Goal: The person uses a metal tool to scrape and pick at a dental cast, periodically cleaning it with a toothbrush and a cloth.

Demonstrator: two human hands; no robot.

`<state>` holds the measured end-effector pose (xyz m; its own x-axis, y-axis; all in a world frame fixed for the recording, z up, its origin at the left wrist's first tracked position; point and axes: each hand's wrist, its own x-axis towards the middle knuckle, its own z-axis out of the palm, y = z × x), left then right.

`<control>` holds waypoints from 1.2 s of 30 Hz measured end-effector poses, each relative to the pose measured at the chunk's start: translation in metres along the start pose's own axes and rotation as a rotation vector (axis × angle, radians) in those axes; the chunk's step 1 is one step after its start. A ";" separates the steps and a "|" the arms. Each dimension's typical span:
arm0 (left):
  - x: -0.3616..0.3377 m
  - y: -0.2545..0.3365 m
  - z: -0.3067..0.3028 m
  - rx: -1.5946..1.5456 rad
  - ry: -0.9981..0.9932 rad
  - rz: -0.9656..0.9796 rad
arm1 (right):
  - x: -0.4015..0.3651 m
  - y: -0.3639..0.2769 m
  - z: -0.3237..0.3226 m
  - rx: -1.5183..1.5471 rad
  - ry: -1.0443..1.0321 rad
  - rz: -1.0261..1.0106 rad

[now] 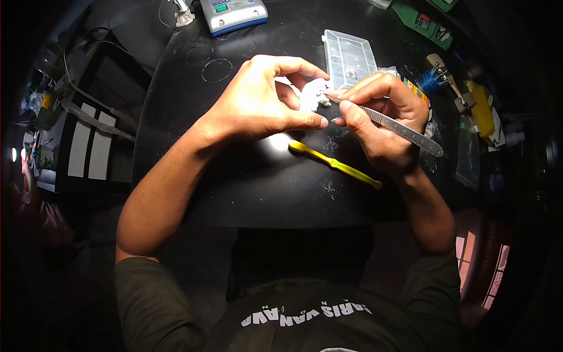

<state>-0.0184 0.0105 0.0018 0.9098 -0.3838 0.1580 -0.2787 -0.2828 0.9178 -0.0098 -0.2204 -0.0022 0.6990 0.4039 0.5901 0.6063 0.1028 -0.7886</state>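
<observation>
A small white piece, perhaps a plaster model [312, 97], is gripped between the thumb and fingers of my left hand [258, 100]. My right hand [387, 111] pinches a metal tool like tweezers [404, 130], its handle slanting down to the right. The tool's tip meets the right side of the white piece; fine detail there is too small to tell. Below both hands a yellow-green toothbrush [332, 162] lies on the black table [264, 193].
Behind my hands lies a clear compartment box [350, 56]. A grey and blue device [234, 13] stands at the back left. Green tools [422, 22], a blue bristly item [432, 80] and a yellow object [482, 111] are at the right. A person [41, 217] is partly visible far left.
</observation>
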 end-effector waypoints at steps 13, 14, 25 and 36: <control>0.000 0.000 0.001 0.013 0.019 -0.007 | 0.000 0.000 0.002 -0.012 -0.002 -0.017; 0.001 0.000 0.001 0.017 0.022 -0.004 | -0.001 0.001 0.002 -0.015 -0.008 -0.015; 0.003 -0.009 0.010 -0.063 0.126 0.059 | -0.002 0.000 0.003 -0.003 -0.010 -0.069; 0.005 -0.005 0.015 -0.327 0.084 0.086 | -0.004 0.009 -0.002 -0.107 0.038 -0.006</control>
<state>-0.0169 -0.0029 -0.0072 0.9131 -0.3169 0.2565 -0.2544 0.0490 0.9659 -0.0064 -0.2232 -0.0116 0.7077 0.3683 0.6029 0.6463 0.0073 -0.7631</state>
